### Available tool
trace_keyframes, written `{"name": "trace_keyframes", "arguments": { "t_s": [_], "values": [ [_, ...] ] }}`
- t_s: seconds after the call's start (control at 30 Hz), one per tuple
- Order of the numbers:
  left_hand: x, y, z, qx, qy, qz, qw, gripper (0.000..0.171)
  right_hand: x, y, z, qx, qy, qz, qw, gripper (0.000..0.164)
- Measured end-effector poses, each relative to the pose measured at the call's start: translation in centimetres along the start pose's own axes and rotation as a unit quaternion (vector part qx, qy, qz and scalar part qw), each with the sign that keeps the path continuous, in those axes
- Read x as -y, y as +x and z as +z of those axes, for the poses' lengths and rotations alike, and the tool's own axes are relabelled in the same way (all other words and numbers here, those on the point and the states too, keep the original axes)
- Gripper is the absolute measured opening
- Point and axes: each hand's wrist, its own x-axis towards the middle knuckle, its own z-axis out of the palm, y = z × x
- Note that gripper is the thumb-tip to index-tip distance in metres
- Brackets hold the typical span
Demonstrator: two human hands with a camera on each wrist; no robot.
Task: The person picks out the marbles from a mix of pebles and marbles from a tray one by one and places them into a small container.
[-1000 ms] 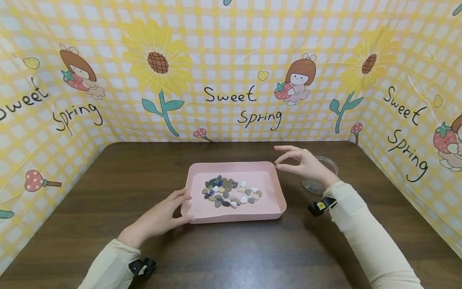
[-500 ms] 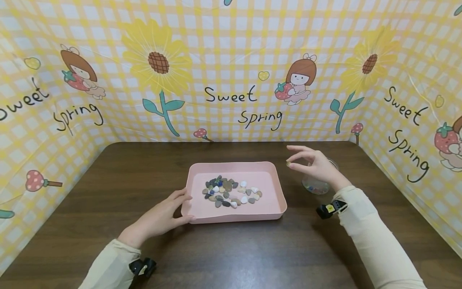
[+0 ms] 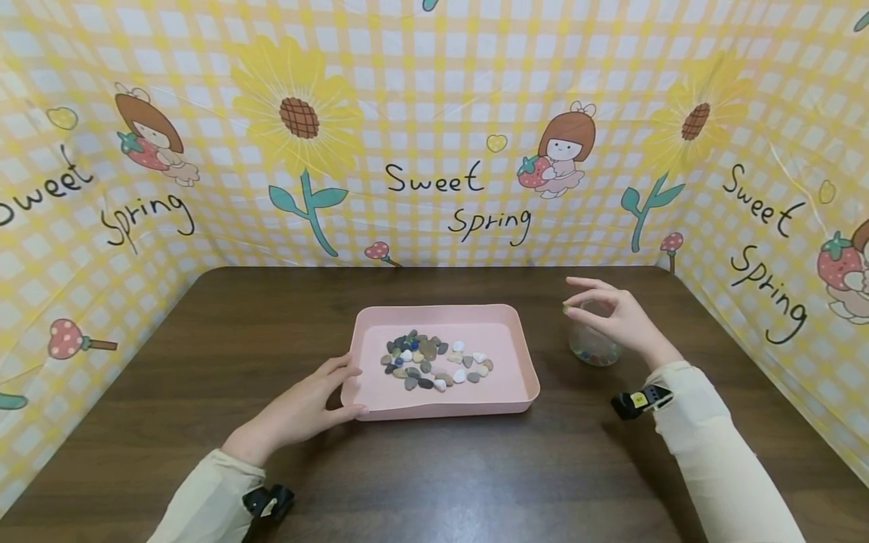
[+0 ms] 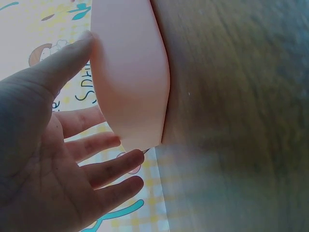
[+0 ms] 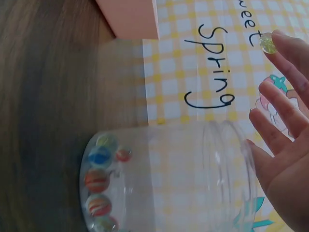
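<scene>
My right hand pinches a clear yellow-green marble between thumb and index finger, the other fingers spread. It is at the mouth of a clear jar, overlapping its rim in the head view. Several glass marbles, orange-striped, blue and greenish, lie in the bottom of the jar. At the left end of a pink tray, my left hand rests its thumb and fingertips on the rim near the front corner, fingers loosely extended. Pebbles in grey, white and tan lie in the tray, with blue marbles among them.
The dark wooden table carries the tray in the middle and the jar to its right. A yellow checked cloth with printed sunflowers and lettering stands behind the table and along both sides.
My right hand has moved right, from the tray's far right corner to the jar's mouth, keeping the marble pinched. My left hand and the tray stay where they were.
</scene>
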Motion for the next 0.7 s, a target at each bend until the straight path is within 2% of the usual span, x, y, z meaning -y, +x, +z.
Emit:
{"name": "trace_keyframes", "arguments": {
  "t_s": [0.3,0.7],
  "values": [
    [0.1,0.0,0.0,0.000,-0.001,0.005,1.0000,0.070,-0.9,-1.1,-0.5,-0.032,-0.041,0.003,0.999,0.015],
    [0.2,0.0,0.0,-0.004,-0.002,0.005,1.0000,0.068,-2.0,-2.1,-1.0,-0.076,-0.066,-0.037,0.994,0.014]
  ]
}}
